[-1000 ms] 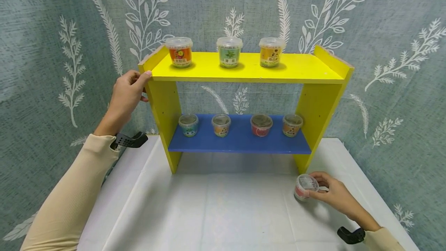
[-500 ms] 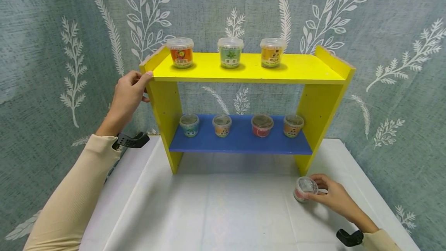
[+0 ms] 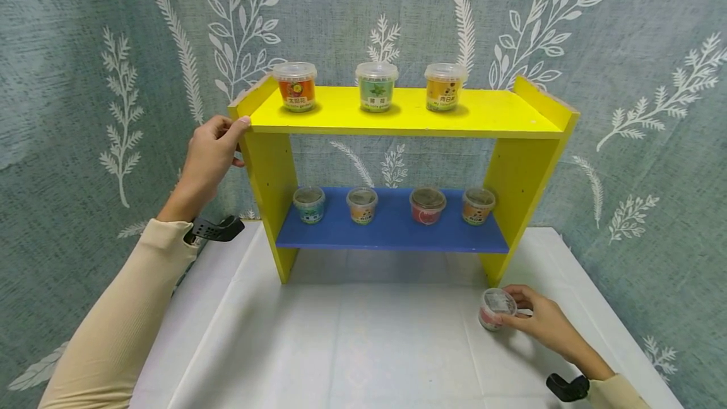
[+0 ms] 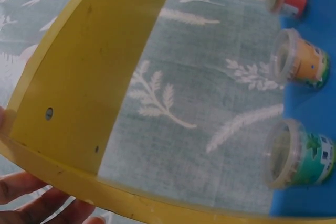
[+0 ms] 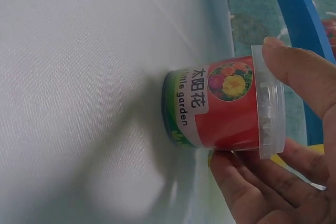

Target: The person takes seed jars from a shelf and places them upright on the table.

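Observation:
A yellow two-tier shelf [image 3: 397, 130] with a blue lower board [image 3: 392, 242] stands on the table. My left hand [image 3: 210, 147] grips its upper left corner, the thumb on the front edge; the left wrist view shows the fingers [image 4: 47, 203] around the yellow side panel. By the shelf's front right leg, my right hand [image 3: 539, 319] holds a clear-lidded plastic cup [image 5: 226, 108] with a red flower label. Thumb and fingers pinch it from opposite sides near the lid. The cup stands nearly upright, its base at the white cloth; I cannot tell whether it touches.
On the top board stand an orange-labelled cup [image 3: 297, 90], a green-labelled cup [image 3: 377, 90] and a yellow-labelled cup [image 3: 444, 90]. Several smaller-looking lidded cups, among them a red one [image 3: 427, 208], line the blue board. Leaf-patterned cloth [image 3: 642, 163] hangs behind and at both sides.
My right hand and the red-labelled cup have shifted very slightly toward me. The left hand keeps its grip on the shelf corner, and the cups on the shelf stay where they were.

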A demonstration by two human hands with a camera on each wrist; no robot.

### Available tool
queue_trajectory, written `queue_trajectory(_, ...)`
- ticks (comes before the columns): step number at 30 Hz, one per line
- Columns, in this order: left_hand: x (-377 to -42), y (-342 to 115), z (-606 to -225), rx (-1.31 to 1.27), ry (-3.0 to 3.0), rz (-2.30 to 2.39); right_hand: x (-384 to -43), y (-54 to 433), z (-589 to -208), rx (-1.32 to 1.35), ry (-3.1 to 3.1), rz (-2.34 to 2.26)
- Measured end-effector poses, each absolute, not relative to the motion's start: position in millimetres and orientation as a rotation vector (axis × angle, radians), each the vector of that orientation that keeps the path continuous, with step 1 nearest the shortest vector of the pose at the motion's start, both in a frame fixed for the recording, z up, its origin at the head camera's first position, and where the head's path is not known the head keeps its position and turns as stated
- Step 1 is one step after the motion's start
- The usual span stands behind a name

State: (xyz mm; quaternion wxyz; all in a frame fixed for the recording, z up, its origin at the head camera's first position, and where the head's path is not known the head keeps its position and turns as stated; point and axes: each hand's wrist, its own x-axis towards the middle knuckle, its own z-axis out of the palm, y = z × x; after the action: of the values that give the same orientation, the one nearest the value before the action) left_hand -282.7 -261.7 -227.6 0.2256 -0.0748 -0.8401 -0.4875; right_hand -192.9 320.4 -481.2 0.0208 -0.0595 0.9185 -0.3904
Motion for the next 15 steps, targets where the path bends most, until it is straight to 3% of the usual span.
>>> queue_trajectory(15,-285.2,-262.2,-227.1,-0.209,-2.324,-1.363,-196.2,336.1,-446.3,-0.308,2.913,-1.203)
